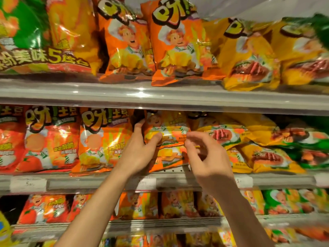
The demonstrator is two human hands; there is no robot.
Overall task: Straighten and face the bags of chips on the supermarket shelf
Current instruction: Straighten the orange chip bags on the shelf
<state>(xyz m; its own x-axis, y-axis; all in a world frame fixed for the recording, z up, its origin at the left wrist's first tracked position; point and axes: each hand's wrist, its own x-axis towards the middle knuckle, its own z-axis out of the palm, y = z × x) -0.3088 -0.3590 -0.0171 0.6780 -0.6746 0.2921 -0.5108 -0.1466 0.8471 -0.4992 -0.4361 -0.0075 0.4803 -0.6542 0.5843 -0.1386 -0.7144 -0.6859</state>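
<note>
An orange chip bag (169,132) leans tilted in the middle shelf's row, between upright orange bags (101,139) on its left and slumped yellow bags (263,155) on its right. My left hand (142,150) grips the tilted bag's left edge, thumb on its front and fingers behind. My right hand (204,155) hovers in front of the bag's right side with fingers loosely curled; it is blurred, and I cannot tell whether it touches the bag.
The middle shelf (178,182) carries price tags along its front rail. Above it, the top shelf (160,97) holds orange bags (176,47) and yellow ones. A lower shelf (160,223) holds smaller bags. Green bags (311,148) lie at the far right.
</note>
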